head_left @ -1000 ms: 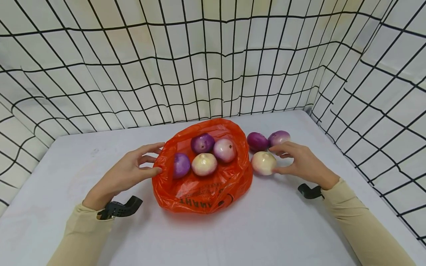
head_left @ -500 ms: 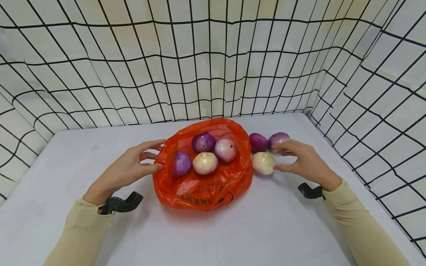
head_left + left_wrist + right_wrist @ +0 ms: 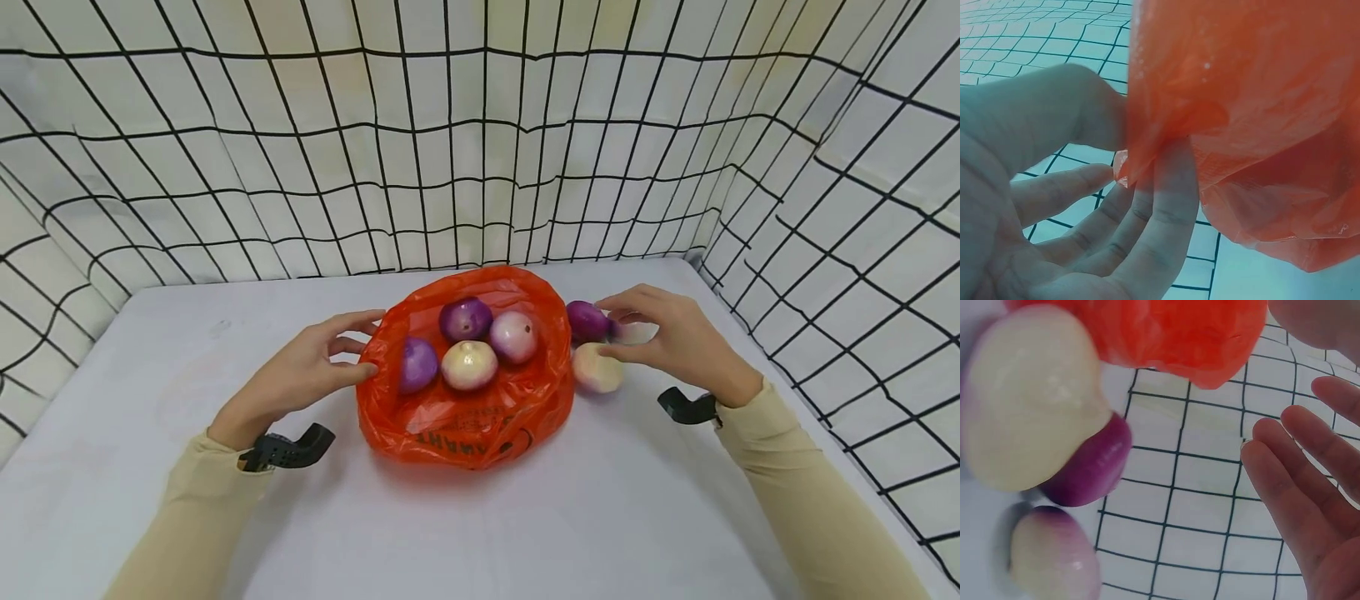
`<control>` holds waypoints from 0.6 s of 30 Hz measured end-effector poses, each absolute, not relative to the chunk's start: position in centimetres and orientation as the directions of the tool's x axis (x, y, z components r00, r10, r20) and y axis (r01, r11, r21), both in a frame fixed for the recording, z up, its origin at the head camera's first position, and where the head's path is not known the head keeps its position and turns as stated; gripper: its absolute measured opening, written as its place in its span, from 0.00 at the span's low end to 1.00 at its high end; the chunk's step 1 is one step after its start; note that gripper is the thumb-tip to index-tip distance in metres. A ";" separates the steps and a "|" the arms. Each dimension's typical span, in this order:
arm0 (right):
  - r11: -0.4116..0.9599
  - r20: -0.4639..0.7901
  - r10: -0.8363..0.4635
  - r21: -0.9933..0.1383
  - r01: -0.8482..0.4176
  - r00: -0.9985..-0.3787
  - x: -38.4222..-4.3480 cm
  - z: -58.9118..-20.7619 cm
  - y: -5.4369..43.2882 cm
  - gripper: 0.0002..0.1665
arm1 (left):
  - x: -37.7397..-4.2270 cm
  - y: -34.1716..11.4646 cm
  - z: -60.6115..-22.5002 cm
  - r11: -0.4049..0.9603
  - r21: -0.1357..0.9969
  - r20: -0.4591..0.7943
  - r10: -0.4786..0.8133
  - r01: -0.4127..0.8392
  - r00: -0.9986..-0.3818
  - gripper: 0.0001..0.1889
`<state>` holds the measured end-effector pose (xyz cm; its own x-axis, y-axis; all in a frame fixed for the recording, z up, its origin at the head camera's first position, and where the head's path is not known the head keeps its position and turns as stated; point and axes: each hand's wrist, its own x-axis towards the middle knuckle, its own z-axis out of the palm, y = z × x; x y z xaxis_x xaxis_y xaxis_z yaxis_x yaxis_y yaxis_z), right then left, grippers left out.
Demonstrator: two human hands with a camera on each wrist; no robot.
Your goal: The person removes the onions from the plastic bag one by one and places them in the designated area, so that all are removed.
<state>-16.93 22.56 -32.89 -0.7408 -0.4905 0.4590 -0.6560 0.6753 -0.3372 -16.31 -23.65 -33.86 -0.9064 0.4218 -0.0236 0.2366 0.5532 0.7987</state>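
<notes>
A red plastic bag (image 3: 465, 446) lies with its mouth open on the white table, several peeled red onions (image 3: 469, 365) inside it. My left hand (image 3: 296, 379) pinches the bag's left rim; in the left wrist view, thumb and fingers (image 3: 1172, 212) meet at the thin plastic. Three more onions sit just right of the bag: a pale one (image 3: 597, 369), a dark purple one (image 3: 587, 322) and a pale purple one (image 3: 1057, 553), partly hidden in the head view. Above them is my right hand (image 3: 671, 337). Its fingers (image 3: 1279, 481) are spread and hold nothing.
Black wire grid (image 3: 480, 150) in front of white cloth walls the table's back and right side. A dark wrist camera (image 3: 288, 450) is strapped to the left wrist, and another camera (image 3: 686, 407) to the right.
My right hand has risen from beside the pale onion to just over the onions, a little farther back. The left hand keeps its pinch on the bag; the head view has shifted slightly.
</notes>
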 end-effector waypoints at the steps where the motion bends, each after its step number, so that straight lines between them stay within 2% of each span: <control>1: 0.676 0.465 -0.493 -0.326 -0.660 -0.735 -17.0 -32.6 22.3 0.33 | -16.3 -23.6 -33.9 0.555 0.799 -0.027 0.420 0.233 -0.907 0.36; 6: 0.665 0.493 -0.503 -0.303 -0.683 -0.709 -17.2 -31.3 20.7 0.32 | -16.4 -23.6 -33.9 0.563 0.797 -0.040 0.410 0.218 -0.911 0.37; 18: 0.530 0.507 -0.598 -0.332 -0.781 -0.621 -17.9 -28.7 15.6 0.29 | -16.5 -23.7 -34.1 0.547 0.802 -0.017 0.424 0.241 -0.906 0.37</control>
